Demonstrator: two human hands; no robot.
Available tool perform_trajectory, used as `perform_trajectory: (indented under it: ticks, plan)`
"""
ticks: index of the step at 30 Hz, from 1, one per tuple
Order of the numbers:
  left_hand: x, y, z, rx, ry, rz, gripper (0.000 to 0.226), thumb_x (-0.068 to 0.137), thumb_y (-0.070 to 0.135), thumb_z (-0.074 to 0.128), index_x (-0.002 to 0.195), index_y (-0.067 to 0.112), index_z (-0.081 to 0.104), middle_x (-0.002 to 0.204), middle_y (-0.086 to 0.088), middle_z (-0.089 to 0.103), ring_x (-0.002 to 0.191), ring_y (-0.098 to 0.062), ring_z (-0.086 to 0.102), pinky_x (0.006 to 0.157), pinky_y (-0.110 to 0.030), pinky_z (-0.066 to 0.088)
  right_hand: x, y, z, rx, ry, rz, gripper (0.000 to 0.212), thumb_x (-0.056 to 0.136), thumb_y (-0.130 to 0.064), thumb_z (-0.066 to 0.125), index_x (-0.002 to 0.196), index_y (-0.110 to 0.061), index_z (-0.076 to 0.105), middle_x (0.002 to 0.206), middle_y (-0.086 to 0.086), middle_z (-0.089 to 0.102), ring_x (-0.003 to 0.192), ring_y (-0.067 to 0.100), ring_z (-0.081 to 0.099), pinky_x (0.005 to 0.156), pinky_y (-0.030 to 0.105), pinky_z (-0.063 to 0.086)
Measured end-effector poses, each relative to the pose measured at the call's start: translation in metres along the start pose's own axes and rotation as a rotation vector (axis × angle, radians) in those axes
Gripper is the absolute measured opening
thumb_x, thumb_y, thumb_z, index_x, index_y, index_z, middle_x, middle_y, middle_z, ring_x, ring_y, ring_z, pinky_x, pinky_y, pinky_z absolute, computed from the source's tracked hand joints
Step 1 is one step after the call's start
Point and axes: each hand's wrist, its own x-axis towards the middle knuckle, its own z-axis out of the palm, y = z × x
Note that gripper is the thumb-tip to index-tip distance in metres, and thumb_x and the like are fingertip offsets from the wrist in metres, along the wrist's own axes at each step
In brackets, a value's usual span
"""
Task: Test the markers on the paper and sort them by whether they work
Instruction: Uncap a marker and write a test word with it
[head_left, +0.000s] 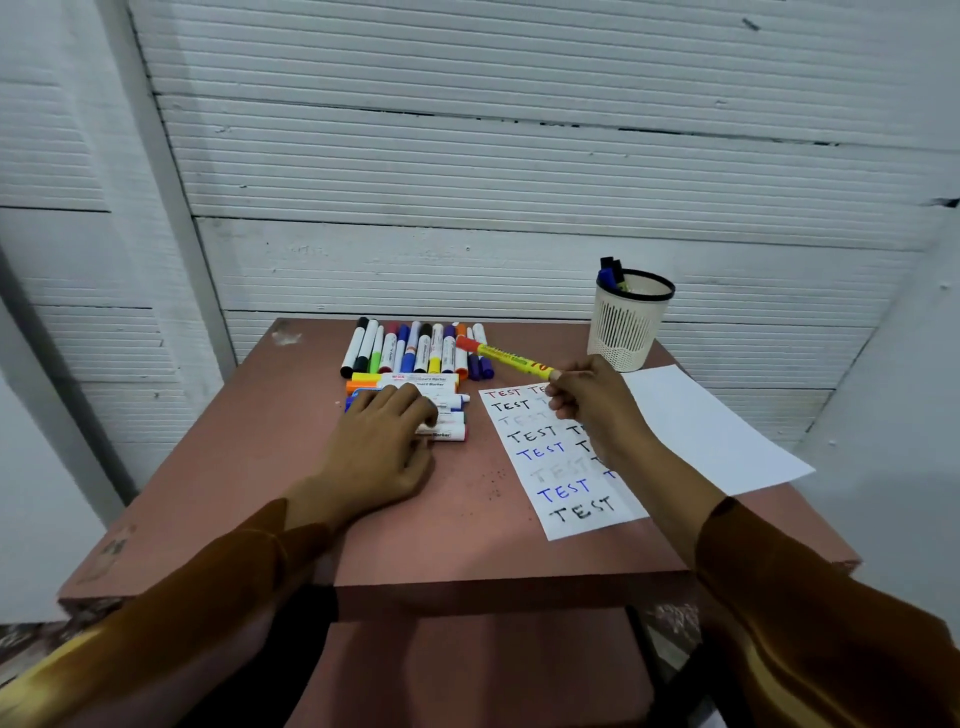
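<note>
My right hand (587, 402) pinches a yellow marker with a red cap (501, 356) by its rear end, held above the table and pointing up-left toward the marker row. Below it lies the test paper (558, 483), covered with "TEST" written in red, black, blue and faint grey. A row of several upright-lying markers (415, 348) sits at the back of the table. In front of that row is a stack of sideways markers (415, 387). My left hand (384, 436) rests on this stack, fingers bent over the lower markers.
A white mesh pen cup (628, 325) with a black rim stands at the back right and holds a few dark-capped markers. A blank white sheet (711, 431) lies under the test paper on the right. The brown table (415, 525) ends at a white panelled wall.
</note>
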Motion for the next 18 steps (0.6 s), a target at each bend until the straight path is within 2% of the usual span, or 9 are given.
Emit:
perform_trajectory:
  ticks: [2,5,7,9,11,13,16,18]
  plan:
    - [0.003,0.006,0.000,0.038,0.036,-0.013,0.038,0.078,0.034,0.044,0.111,0.016,0.054,0.103,-0.004,0.060,0.092,-0.026,0.056,0.081,-0.039,0.043,-0.014,-0.001,-0.002,0.022,-0.094,-0.002,0.005,0.092,-0.003,0.051,0.096,-0.006,0.052,0.072,0.009,0.057,0.058,0.014,0.051,0.051,0.020,0.043]
    - [0.011,0.017,0.002,0.105,0.089,-0.073,0.052,0.085,0.033,0.040,0.131,0.009,0.042,0.123,-0.013,0.056,0.113,-0.026,0.044,0.098,-0.038,0.029,-0.026,-0.002,-0.002,0.053,-0.198,0.006,0.009,0.093,-0.003,0.050,0.089,-0.008,0.056,0.072,0.008,0.057,0.058,0.014,0.051,0.054,0.021,0.042]
    - [0.018,0.024,0.005,0.162,0.105,-0.077,0.051,0.085,0.026,0.038,0.132,0.006,0.039,0.122,-0.016,0.057,0.116,-0.029,0.046,0.103,-0.040,0.022,-0.029,-0.003,-0.002,0.054,-0.252,0.013,0.012,0.093,-0.002,0.049,0.087,-0.009,0.057,0.072,0.008,0.057,0.057,0.013,0.052,0.053,0.020,0.043]
    - [0.022,0.029,0.007,0.239,0.063,-0.085,0.049,0.084,0.019,0.036,0.129,0.004,0.044,0.111,-0.015,0.062,0.106,-0.031,0.057,0.105,-0.043,0.021,-0.032,-0.003,-0.003,0.075,-0.306,0.024,0.014,0.093,-0.002,0.049,0.086,-0.009,0.058,0.071,0.008,0.057,0.055,0.012,0.052,0.051,0.019,0.042]
    - [0.023,0.033,0.007,0.233,-0.014,-0.102,0.046,0.084,0.020,0.030,0.118,0.003,0.057,0.098,-0.013,0.065,0.092,-0.031,0.062,0.100,-0.045,0.032,-0.033,-0.001,-0.005,0.104,-0.341,0.032,0.013,0.094,-0.003,0.049,0.087,-0.008,0.059,0.072,0.008,0.057,0.055,0.012,0.053,0.052,0.018,0.043]
    - [0.022,0.039,0.006,0.118,-0.076,-0.120,0.045,0.086,0.022,0.027,0.114,0.003,0.058,0.101,-0.015,0.063,0.091,-0.032,0.058,0.086,-0.043,0.043,-0.035,0.001,-0.007,0.169,-0.350,0.035,0.012,0.093,-0.005,0.049,0.087,-0.007,0.059,0.071,0.008,0.058,0.056,0.011,0.053,0.052,0.018,0.044]
    - [0.021,0.046,0.009,-0.006,-0.048,-0.111,0.034,0.094,0.018,0.043,0.126,0.008,0.048,0.115,-0.013,0.057,0.102,-0.029,0.052,0.078,-0.035,0.041,-0.038,0.003,-0.008,0.295,-0.371,0.036,0.006,0.088,-0.014,0.056,0.087,-0.008,0.059,0.069,0.004,0.056,0.056,0.011,0.052,0.052,0.018,0.044]
    - [0.020,0.049,0.007,-0.055,-0.025,-0.095,0.036,0.095,0.022,0.044,0.129,0.010,0.046,0.116,-0.011,0.058,0.102,-0.027,0.054,0.074,-0.033,0.041,-0.041,0.006,-0.004,0.277,-0.406,0.023,0.009,0.086,-0.009,0.058,0.095,-0.009,0.059,0.068,0.002,0.055,0.055,0.010,0.052,0.051,0.018,0.043]
